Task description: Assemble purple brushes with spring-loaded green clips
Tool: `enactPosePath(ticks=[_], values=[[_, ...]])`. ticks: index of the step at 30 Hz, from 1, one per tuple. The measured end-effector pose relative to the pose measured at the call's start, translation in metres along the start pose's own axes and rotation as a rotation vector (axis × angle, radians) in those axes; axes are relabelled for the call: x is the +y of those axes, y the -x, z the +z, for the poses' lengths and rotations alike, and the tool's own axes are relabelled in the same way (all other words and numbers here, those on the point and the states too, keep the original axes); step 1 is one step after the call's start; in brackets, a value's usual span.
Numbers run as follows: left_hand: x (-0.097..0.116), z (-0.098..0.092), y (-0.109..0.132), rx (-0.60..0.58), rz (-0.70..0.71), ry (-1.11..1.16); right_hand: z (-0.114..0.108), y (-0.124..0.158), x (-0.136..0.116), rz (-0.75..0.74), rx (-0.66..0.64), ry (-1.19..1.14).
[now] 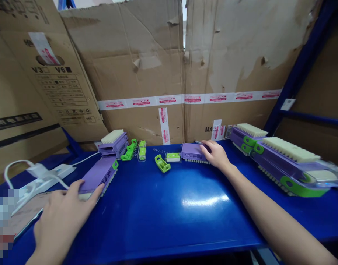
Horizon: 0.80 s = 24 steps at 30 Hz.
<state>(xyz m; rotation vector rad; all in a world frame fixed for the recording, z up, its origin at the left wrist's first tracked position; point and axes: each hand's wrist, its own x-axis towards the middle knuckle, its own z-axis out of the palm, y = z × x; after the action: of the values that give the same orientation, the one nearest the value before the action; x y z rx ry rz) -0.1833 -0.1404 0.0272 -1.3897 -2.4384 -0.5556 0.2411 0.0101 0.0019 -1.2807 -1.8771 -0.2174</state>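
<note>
My left hand (64, 213) is closed round the near end of a purple plastic housing (98, 172) with a green clip on its side, thumb on the right edge and fingers on the left. This housing lies on the table at the left. Farther back, my right hand (216, 154) grips the right end of another purple housing (193, 151), partly hiding it. Just left of that one sit a small clear-and-green part (173, 157), a loose green bracket (162, 164) and a thin spring (160, 150). The right hand's fingertips are partly hidden.
Purple units with cream ribbed pads (292, 149) stand at the right. Behind the left housing are another padded unit (113, 141), green brackets (129, 151) and clear-and-green parts (142, 152). A white power strip (58, 171) and a phone-like slab (30, 213) lie left. Cardboard (141, 66) walls the back.
</note>
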Motion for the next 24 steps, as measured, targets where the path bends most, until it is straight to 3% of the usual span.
enactPosePath(ticks=[4, 7, 9, 11, 15, 17, 19, 21, 24], values=[[0.029, -0.011, -0.006, -0.122, -0.087, -0.262, 0.0, 0.0, 0.0, 0.004, -0.001, -0.014], [0.036, -0.013, -0.009, -0.165, -0.083, -0.302, 0.001, 0.0, 0.001, 0.008, -0.004, -0.019], [0.036, -0.012, -0.009, -0.142, -0.051, -0.313, 0.001, -0.001, 0.001, 0.014, -0.005, -0.018], [0.035, -0.011, -0.008, -0.035, 0.005, -0.34, 0.002, -0.001, 0.002, 0.018, -0.009, -0.019], [0.046, -0.01, -0.009, 0.292, 0.242, -0.255, 0.002, -0.001, 0.002, 0.012, -0.016, -0.022], [0.063, -0.01, -0.011, 0.343, 0.4, -0.115, 0.001, -0.001, 0.001, 0.014, -0.017, -0.014], [0.088, -0.006, -0.014, 0.298, 0.565, 0.02, 0.001, -0.001, 0.001, 0.018, -0.021, -0.001], [0.116, 0.002, -0.014, 0.173, 0.75, 0.114, 0.001, -0.001, 0.0, 0.02, -0.028, 0.016], [0.155, 0.024, -0.011, 0.015, 0.92, 0.127, 0.001, -0.001, -0.003, 0.034, -0.026, 0.056]])
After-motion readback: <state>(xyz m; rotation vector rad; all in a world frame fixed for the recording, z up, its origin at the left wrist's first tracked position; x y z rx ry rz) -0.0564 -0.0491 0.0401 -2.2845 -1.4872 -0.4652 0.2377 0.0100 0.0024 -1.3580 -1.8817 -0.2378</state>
